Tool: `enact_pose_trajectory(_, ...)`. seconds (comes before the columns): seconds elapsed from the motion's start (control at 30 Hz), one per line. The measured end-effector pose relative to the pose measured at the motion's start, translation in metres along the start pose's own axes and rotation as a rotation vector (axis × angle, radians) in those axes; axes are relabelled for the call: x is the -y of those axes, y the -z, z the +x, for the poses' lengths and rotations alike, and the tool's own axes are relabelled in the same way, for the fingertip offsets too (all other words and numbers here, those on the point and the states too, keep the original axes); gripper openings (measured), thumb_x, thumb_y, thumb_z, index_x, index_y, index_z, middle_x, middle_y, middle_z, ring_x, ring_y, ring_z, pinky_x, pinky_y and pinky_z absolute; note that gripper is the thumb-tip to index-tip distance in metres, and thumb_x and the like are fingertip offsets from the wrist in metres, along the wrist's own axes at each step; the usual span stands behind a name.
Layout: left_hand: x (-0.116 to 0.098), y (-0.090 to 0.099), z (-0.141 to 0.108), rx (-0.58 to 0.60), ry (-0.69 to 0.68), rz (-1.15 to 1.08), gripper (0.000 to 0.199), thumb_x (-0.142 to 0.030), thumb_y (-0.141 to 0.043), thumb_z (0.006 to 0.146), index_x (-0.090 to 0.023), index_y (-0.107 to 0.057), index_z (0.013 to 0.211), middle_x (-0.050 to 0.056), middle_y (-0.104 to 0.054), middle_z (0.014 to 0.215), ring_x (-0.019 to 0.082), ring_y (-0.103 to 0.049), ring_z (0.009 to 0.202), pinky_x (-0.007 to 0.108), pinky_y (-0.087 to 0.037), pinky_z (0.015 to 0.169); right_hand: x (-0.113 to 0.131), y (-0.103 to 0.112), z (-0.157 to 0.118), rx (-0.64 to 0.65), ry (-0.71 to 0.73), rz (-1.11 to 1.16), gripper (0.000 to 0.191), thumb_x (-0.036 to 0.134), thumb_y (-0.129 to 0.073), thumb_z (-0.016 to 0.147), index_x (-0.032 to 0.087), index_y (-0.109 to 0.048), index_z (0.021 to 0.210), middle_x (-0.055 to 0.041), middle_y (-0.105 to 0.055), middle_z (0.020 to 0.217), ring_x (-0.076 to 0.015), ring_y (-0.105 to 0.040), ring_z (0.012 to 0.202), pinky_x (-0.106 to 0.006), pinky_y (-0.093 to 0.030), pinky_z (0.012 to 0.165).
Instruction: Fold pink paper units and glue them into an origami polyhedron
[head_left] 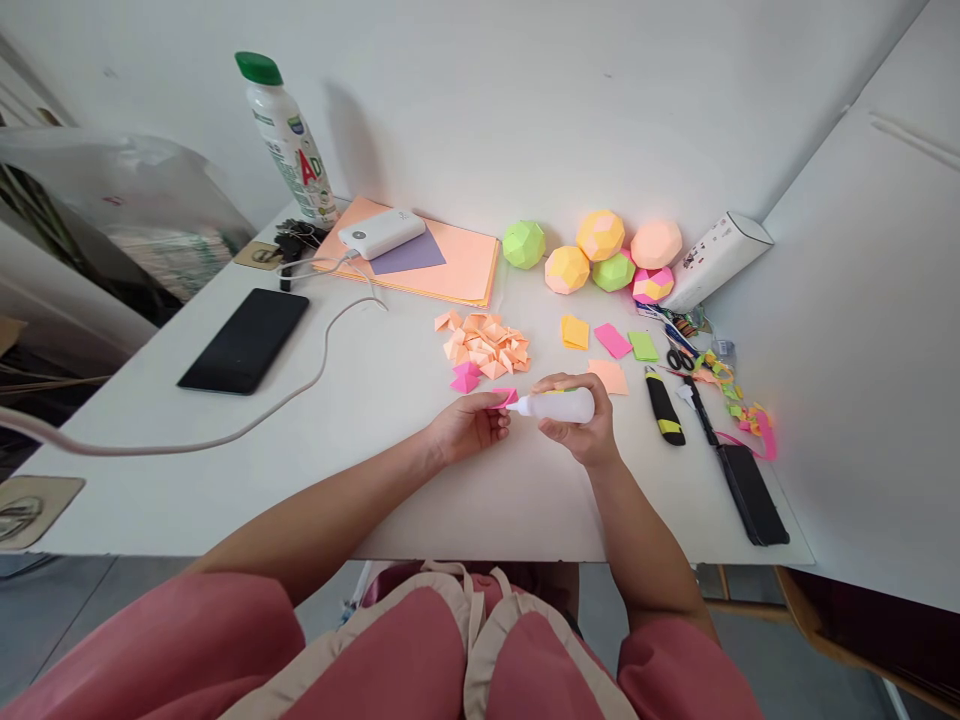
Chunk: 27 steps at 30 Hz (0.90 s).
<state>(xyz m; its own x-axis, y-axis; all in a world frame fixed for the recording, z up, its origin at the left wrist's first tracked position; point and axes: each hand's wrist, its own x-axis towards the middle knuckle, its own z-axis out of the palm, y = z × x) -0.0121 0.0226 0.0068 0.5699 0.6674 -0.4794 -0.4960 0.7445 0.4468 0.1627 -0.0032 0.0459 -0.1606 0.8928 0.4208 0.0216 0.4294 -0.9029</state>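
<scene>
Near the middle of the white table, my left hand (472,425) pinches a small folded piece of pink paper (504,397). My right hand (589,430) is wrapped around a white glue bottle (564,405), which lies nearly level with its narrow nozzle pointing left. The nozzle tip is at the pink paper; whether it touches cannot be made out. Just beyond my hands is a pile of folded peach paper pieces (489,345), with a few pink folded pieces (465,377) at its near edge.
Small stacks of yellow (575,332), pink (613,341) and green paper (643,346) lie right of the pile. Several paper balls (568,270) sit by the wall. A cutter (664,408), scissors (680,359), a phone (244,341), a cable (322,370) and a tall bottle (292,150) are around.
</scene>
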Motion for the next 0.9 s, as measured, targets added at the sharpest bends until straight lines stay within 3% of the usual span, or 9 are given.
enact_pose_trajectory(0.2, 0.000, 0.000, 0.000, 0.027, 0.000, 0.020, 0.012, -0.017, -0.068, 0.068, -0.013, -0.058, 0.064, 0.000, -0.050, 0.060, 0.008, -0.047, 0.055, 0.022, -0.042, 0.055, 0.000, 0.002, 0.000, -0.081, -0.012, -0.004, 0.037, 0.031, -0.078, 0.066, 0.026, -0.053, 0.092, -0.0035, -0.067, 0.093, -0.0218, -0.064, 0.093, -0.046, -0.050, 0.086)
enact_pose_trajectory(0.4, 0.000, 0.001, 0.001, 0.023, -0.015, -0.002, 0.011, -0.018, -0.069, 0.068, -0.013, -0.059, 0.068, -0.001, -0.050, 0.061, 0.008, -0.047, 0.056, 0.023, -0.042, 0.055, -0.004, 0.003, 0.001, -0.056, -0.016, 0.118, 0.036, 0.029, -0.078, 0.067, 0.026, -0.054, 0.093, -0.0025, -0.067, 0.092, -0.0210, -0.064, 0.090, -0.045, -0.050, 0.083)
enact_pose_trajectory(0.53, -0.002, 0.000, -0.002, 0.100, -0.053, 0.009, 0.012, -0.020, -0.069, 0.069, -0.013, -0.059, 0.068, -0.001, -0.049, 0.063, 0.009, -0.047, 0.058, 0.024, -0.042, 0.056, -0.008, 0.015, 0.009, -0.237, -0.035, 0.191, 0.033, 0.036, -0.074, 0.070, 0.026, -0.053, 0.094, -0.0025, -0.066, 0.091, -0.0194, -0.062, 0.087, -0.039, -0.050, 0.077)
enact_pose_trajectory(0.67, -0.003, -0.002, -0.006, 0.208, -0.086, -0.006, 0.016, -0.022, -0.067, 0.072, -0.014, -0.056, 0.064, -0.001, -0.045, 0.063, 0.010, -0.045, 0.059, 0.024, -0.042, 0.057, -0.013, 0.034, 0.017, -0.460, -0.074, 0.065, 0.029, 0.037, -0.067, 0.074, 0.026, -0.050, 0.094, -0.0040, -0.064, 0.101, -0.0160, -0.059, 0.078, -0.030, -0.047, 0.060)
enact_pose_trajectory(0.73, -0.003, -0.003, -0.007, 0.252, -0.094, -0.013, 0.019, -0.023, -0.066, 0.073, -0.014, -0.054, 0.062, -0.001, -0.043, 0.063, 0.010, -0.045, 0.060, 0.025, -0.043, 0.057, -0.016, 0.042, 0.019, -0.504, -0.097, 0.029, 0.031, 0.032, -0.068, 0.072, 0.026, -0.048, 0.095, -0.0030, -0.064, 0.103, -0.0141, -0.057, 0.073, -0.027, -0.045, 0.054)
enact_pose_trajectory(0.9, -0.006, -0.005, -0.010, 0.265, -0.111, -0.033, 0.020, -0.022, -0.067, 0.072, -0.014, -0.052, 0.061, -0.001, -0.042, 0.063, 0.010, -0.044, 0.060, 0.025, -0.043, 0.057, -0.019, 0.059, 0.020, -0.544, -0.161, -0.069, 0.040, 0.025, -0.072, 0.064, 0.026, -0.042, 0.092, -0.0020, -0.064, 0.100, -0.0159, -0.060, 0.078, -0.030, -0.051, 0.060)
